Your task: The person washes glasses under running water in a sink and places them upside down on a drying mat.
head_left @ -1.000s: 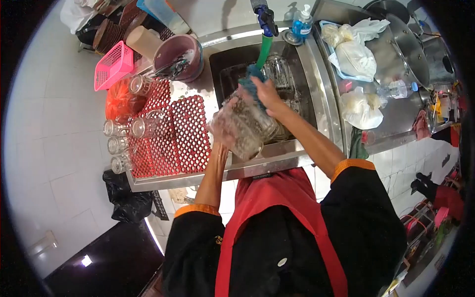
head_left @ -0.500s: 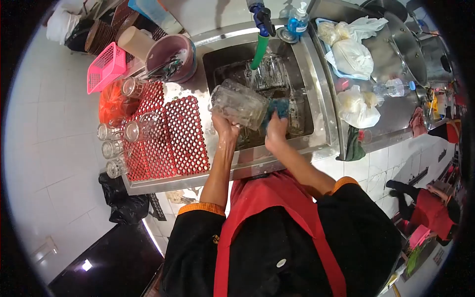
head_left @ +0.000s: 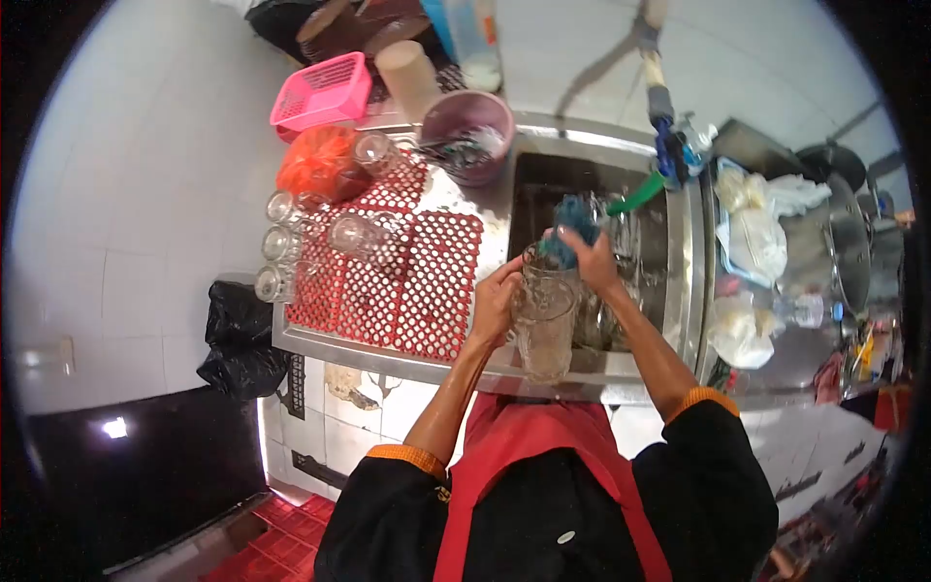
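My left hand (head_left: 497, 304) is closed on the side of a large clear glass mug (head_left: 546, 335), tilted over the front edge of the sink (head_left: 686, 291). The mug's base points toward my body and its mouth away from me. At that mouth, my right hand (head_left: 593, 260) grips a blue-green scouring sponge (head_left: 576, 218). Fingers and sponge hide part of the rim. More wet glassware (head_left: 626, 238) lies in the sink behind my right hand, partly covered by it. A green hose (head_left: 637, 195) hangs from the tap above.
Several glass mugs (head_left: 356, 236) rest on a red perforated mat (head_left: 441, 281) at left. Behind them are an orange bag (head_left: 323, 163), a pink basket (head_left: 325, 92) and a mauve bucket (head_left: 490, 121) with utensils. Filled plastic bags (head_left: 756, 242) and a bottle (head_left: 807, 310) are at right.
My left hand has turned the mug from lying sideways to pointing its mouth away from me. The sponge has moved from its right end to the mouth. My view has swung left.
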`<state>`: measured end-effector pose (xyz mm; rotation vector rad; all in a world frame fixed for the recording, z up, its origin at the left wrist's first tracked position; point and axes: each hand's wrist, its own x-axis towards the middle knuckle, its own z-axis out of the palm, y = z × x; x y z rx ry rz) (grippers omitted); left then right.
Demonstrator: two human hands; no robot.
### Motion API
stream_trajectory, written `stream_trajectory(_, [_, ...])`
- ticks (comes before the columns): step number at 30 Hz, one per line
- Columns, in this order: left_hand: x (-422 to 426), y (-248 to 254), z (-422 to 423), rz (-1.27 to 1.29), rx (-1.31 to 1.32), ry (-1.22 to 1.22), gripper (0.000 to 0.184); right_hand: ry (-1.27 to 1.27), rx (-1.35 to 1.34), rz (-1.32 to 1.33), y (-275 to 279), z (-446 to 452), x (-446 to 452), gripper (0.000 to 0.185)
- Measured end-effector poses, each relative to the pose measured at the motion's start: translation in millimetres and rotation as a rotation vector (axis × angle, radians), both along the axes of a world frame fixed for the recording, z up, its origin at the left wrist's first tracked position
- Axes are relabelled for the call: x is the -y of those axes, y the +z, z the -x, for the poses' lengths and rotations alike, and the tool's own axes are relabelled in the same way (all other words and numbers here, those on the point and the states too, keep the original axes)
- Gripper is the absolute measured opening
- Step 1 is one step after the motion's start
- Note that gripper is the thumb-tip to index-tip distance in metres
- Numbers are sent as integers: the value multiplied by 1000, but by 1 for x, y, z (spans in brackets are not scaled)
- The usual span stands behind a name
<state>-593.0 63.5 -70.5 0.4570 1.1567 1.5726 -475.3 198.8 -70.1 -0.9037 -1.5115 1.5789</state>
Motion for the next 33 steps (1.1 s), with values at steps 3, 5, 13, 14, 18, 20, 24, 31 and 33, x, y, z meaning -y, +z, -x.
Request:
stream_trajectory(3, [2,13,25,46,-84,-10,37,416,500,-302,44,27,-7,39])
stream_trajectory(5, [-2,32,34,75,-96,47,36,459,574,-329,59,57,-19,44])
stream_trajectory(13, [-55,-11,24,61,-659,97,47,147,721,-928,136,135,-70,57])
stream_trajectory(14, [-69,-34,22,-53,-899,213,48,69,590,-1106,139,128,-72,64])
stream_trajectory(18, [-81,-1,-2,-42,-581,155,53,-322,1023,-1406,208,30,-38,64])
stream_trajectory(20, [-96,-7,-14,-89,-594,182,54,-276,1436,-1145,212,-15,-44,51])
stream_trajectory(24, [-123,-35,-40,-88,-702,194,59,-164,1292,-1162,180,-64,-76,34])
stream_trajectory(31, [-147,-54,-56,21,-646,200,59,-138,702,-462,198,-96,-57,71])
stream_trajectory(33, [-159,-67,-52,34,-627,266,56,-150,579,-353,148,-116,-65,70])
